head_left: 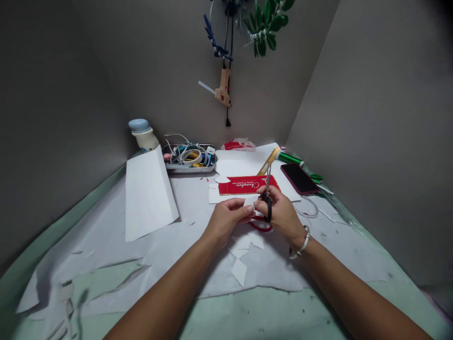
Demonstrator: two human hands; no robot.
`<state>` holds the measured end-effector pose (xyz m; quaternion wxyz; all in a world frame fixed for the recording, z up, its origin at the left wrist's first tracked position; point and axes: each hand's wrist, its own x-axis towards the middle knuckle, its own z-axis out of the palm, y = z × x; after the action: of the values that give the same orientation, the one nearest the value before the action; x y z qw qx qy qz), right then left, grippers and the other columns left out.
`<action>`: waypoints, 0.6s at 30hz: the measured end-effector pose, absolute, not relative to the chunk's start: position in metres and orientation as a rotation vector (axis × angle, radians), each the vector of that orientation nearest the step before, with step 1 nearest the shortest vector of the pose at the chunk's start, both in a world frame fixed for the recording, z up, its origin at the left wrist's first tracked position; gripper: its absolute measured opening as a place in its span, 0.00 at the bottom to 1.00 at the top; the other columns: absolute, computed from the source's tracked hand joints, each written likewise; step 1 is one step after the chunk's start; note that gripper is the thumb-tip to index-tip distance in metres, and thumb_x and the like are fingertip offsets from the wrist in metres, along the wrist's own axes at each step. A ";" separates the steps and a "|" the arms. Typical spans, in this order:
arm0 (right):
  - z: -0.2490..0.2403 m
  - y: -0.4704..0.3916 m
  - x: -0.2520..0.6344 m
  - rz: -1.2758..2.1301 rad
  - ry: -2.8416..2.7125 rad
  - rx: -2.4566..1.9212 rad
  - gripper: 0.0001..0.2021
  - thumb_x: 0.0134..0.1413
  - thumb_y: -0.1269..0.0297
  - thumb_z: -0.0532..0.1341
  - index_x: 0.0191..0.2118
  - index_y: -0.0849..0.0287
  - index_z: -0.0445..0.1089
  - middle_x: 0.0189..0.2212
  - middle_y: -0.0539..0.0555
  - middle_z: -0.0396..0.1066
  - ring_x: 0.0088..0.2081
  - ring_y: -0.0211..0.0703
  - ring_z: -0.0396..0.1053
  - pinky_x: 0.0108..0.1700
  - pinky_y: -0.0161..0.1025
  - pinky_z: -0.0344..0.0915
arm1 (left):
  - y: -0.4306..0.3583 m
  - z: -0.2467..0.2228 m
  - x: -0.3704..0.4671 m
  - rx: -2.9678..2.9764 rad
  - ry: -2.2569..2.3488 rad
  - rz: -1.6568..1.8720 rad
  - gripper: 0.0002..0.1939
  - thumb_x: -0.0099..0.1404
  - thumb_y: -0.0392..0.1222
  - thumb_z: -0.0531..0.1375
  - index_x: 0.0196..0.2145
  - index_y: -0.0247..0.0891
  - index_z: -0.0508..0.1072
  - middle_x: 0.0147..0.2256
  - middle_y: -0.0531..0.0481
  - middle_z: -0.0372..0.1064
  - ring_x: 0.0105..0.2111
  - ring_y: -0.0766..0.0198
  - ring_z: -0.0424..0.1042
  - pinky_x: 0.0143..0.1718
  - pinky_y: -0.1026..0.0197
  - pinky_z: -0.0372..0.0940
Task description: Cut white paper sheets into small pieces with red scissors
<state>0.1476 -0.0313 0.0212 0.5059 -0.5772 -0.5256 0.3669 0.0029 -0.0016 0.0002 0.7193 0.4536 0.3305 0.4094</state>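
My left hand [226, 218] pinches a small white piece of paper [250, 201] between thumb and fingers. My right hand [281, 210] grips black-handled scissors [268, 208], their blades pointing up and away from me, and its thumb is close to the paper. Just below the hands a red loop [262, 227] shows in part; I cannot tell what it belongs to. Behind the fingers lies a flat red cigarette-box card [239, 185] with white lettering. White paper offcuts [239, 272] are scattered on the table under my hands.
A folded white sheet [148, 196] stands at left by a bottle with a blue cap [145, 134]. Further back is a metal tray [191, 169] of cords and tape. A phone [299, 178] and green roll [290, 158] lie at right. A glue gun [223, 89] hangs above.
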 end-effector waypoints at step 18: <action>0.064 -0.047 0.214 0.671 -2.152 -1.773 0.17 0.43 0.53 0.65 0.41 0.53 0.70 0.29 0.50 0.71 0.28 0.41 0.65 0.30 0.36 0.58 | 0.016 0.006 -0.016 1.276 0.840 0.853 0.08 0.50 0.41 0.67 0.27 0.34 0.76 0.25 0.46 0.72 0.25 0.65 0.69 0.31 0.60 0.63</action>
<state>0.2143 -0.0467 0.0643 0.1368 -0.6124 -0.7433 0.2317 -0.0163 0.0157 0.0057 0.6410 0.5598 0.3683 0.3742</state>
